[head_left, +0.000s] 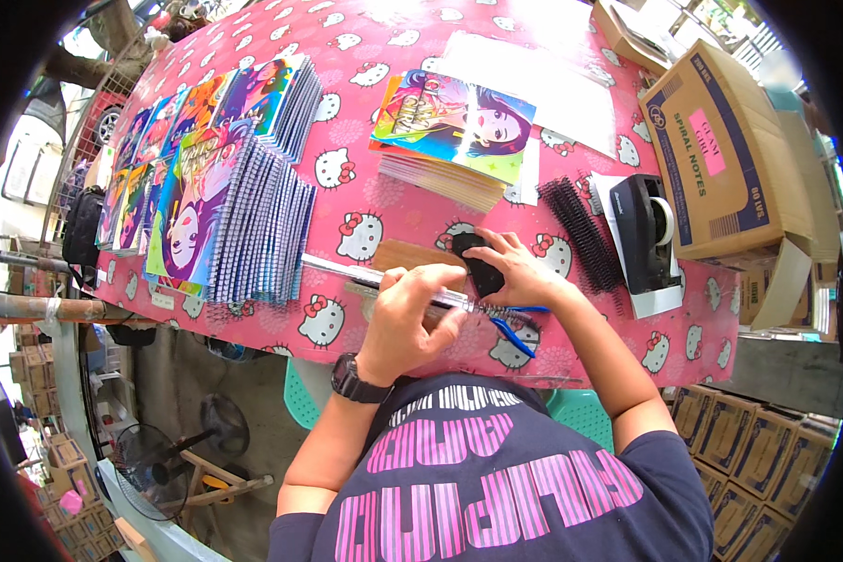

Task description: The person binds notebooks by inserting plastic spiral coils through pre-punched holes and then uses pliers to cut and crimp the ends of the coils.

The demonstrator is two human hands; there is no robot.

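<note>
My left hand is closed around a thin stack of paper seen edge-on, apparently a notebook. At its right end a dark spiral coil sticks out. My right hand lies just beyond the coil, its fingers bent over a small black object whose kind I cannot make out. Close below that hand are blue-handled pliers. A brown wooden block rests on the table behind my left hand, partly hidden by it.
Stacks of spiral notebooks stand at the left on the pink patterned table. A pile of covered pages lies at the far middle. At the right are black coils, a tape dispenser and an open cardboard box.
</note>
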